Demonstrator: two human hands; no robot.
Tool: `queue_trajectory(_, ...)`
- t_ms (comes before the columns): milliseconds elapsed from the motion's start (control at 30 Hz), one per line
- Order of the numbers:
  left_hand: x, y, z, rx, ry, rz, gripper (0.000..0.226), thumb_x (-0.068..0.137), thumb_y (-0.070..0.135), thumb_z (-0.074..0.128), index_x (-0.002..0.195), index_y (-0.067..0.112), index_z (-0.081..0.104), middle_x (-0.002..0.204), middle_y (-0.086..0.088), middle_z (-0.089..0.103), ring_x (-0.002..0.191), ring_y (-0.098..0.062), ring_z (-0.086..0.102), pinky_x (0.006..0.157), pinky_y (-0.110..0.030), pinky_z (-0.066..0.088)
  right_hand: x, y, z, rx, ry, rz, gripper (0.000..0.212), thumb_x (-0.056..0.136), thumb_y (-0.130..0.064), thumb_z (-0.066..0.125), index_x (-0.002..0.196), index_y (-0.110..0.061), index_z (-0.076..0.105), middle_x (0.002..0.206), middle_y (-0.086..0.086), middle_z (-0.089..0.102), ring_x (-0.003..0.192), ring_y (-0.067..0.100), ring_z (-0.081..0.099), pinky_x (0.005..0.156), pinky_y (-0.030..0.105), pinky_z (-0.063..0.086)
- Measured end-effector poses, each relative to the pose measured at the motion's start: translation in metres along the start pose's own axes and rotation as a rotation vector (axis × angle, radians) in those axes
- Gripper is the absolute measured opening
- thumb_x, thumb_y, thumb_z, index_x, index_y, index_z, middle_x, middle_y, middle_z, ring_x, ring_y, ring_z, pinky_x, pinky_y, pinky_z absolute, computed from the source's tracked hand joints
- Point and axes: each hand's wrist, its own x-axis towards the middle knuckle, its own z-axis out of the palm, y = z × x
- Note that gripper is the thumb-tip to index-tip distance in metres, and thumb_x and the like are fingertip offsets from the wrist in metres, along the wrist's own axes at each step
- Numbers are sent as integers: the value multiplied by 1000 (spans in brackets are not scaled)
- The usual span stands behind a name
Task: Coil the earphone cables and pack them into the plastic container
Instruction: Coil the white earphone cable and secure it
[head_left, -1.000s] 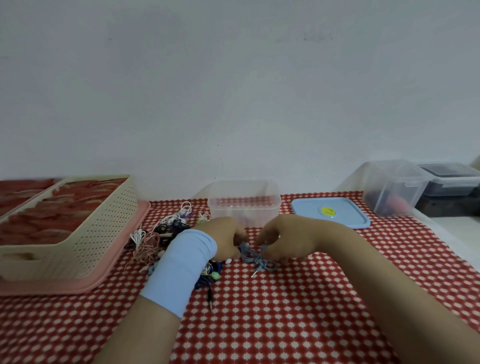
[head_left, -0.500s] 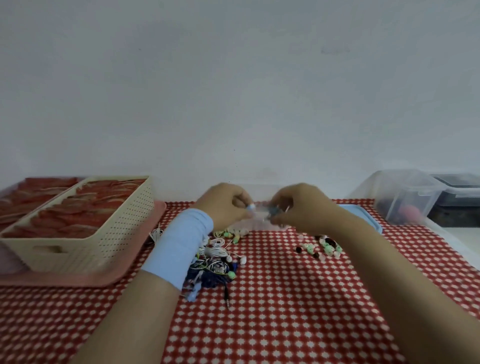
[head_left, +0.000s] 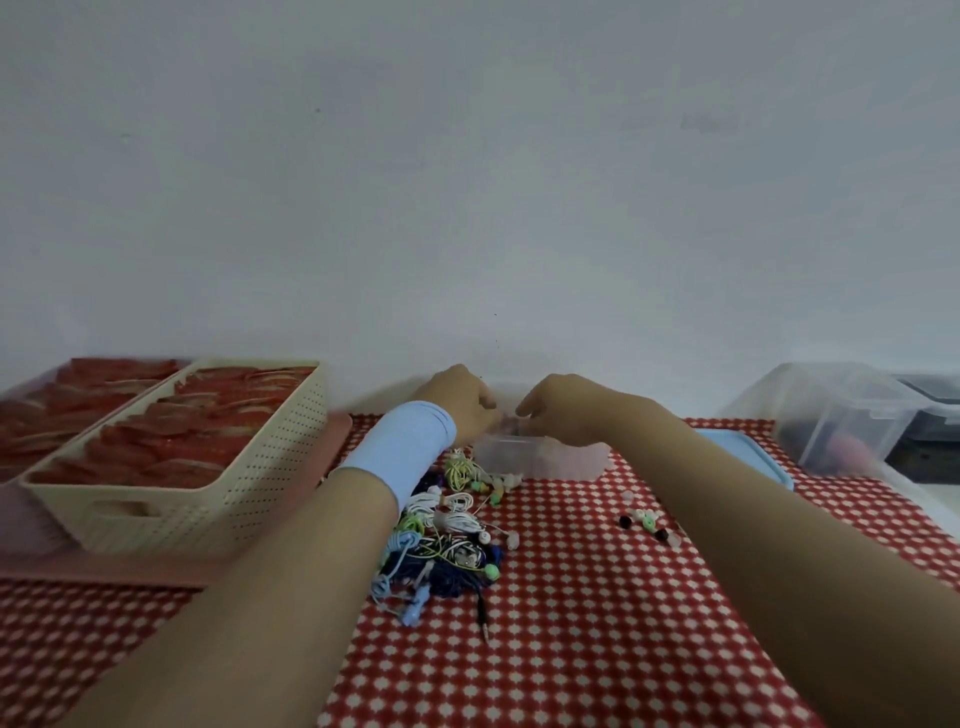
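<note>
Many tangled earphones (head_left: 441, 540) midtable; right forearm (head_left: 753, 545) half-hides blue lid (head_left: 748, 449).

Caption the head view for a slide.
Left hand and right hand close together at the clear plastic container; tangled earphone cables heaped on the red checked tablecloth.

A clear plastic container (head_left: 540, 460) stands upright on the red checked cloth (head_left: 597, 649) at mid-frame, close to the wall. Just in front of it, toward the left, lies a tangled pile of earphone cables (head_left: 447, 540) in white, yellow-green, pale blue and dark blue. One black jack plug (head_left: 483, 618) trails toward the lower edge.
</note>
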Motion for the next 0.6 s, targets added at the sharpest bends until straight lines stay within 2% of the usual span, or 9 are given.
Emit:
queue_trajectory(33, -1, -1, -2, -9, -5, 15, 8, 89, 26, 59, 86, 26, 66, 91, -7, 55, 83, -24, 52, 80, -31, 46, -2, -1, -3, 23, 9, 1, 43, 101, -36, 59, 139, -15, 61, 139, 3, 64, 121, 22, 60, 103, 32, 46)
queue_trajectory(67, -3, -2, -4, -11, 0, 31, 15, 91, 27, 59, 99, 27, 71, 105, -6, 62, 95, -26, 58, 87, -33, 47, -5, -2, -7, 45, 33, 2, 41, 102, -33, 59, 139, -15, 61, 139, 2, 63, 124, 21, 59, 103, 31, 43)
queue_trajectory(100, -6, -3, -8, -12, 15, 43, 22, 93, 29, 58, 111, 26, 71, 120, -3, 62, 107, -23, 60, 94, -34, 47, -8, -2, -10, 69, 76, -5, 38, 102, -31, 60, 136, -16, 63, 138, 1, 65, 123, 20, 60, 102, 29, 43)
queue_trajectory(133, -12, -4, -12, -24, 36, 56, 24, 94, 29, 58, 115, 25, 71, 125, 1, 60, 112, -21, 59, 96, -33, 46, -14, -4, -13, 89, 132, -21, 32, 102, -28, 60, 132, -17, 67, 134, 0, 67, 119, 18, 61, 99, 28, 44)
queue_trajectory(233, -29, -7, -16, -80, 69, 95, 17, 93, 32, 61, 104, 25, 73, 110, 6, 65, 100, -15, 61, 86, -28, 45, -34, -14, -14, 127, 269, -101, 21, 101, -21, 59, 114, -19, 76, 115, -4, 75, 100, 12, 65, 90, 27, 51)
queue_trajectory(300, -43, -10, -14, -87, 32, 91, 17, 92, 33, 62, 101, 25, 73, 105, 7, 68, 95, -13, 62, 85, -29, 47, -46, -27, -5, 125, 251, -152, 20, 99, -20, 61, 108, -21, 78, 108, -6, 76, 94, 9, 67, 91, 31, 55)
queue_trajectory(433, -64, -14, -3, -20, -61, 101, 17, 92, 29, 63, 104, 25, 74, 108, 5, 71, 94, -15, 64, 87, -29, 47, -52, -44, 31, -42, 107, -139, 29, 95, -15, 66, 117, -32, 74, 120, -8, 73, 103, 11, 68, 98, 34, 55)
queue_trajectory(533, -67, -20, 7, 26, -112, 88, 26, 92, 24, 65, 117, 24, 71, 118, 4, 70, 98, -15, 67, 93, -32, 51, -51, -48, 54, -196, 101, -95, 48, 93, -4, 62, 130, -36, 65, 127, -3, 67, 109, 20, 66, 92, 35, 56)
queue_trajectory(600, -67, -23, 13, 62, -124, 77, 33, 90, 22, 66, 123, 26, 68, 122, 3, 68, 100, -16, 66, 94, -37, 53, -49, -48, 61, -231, 127, -91, 53, 92, -1, 60, 134, -33, 61, 127, -2, 65, 109, 22, 65, 88, 37, 57)
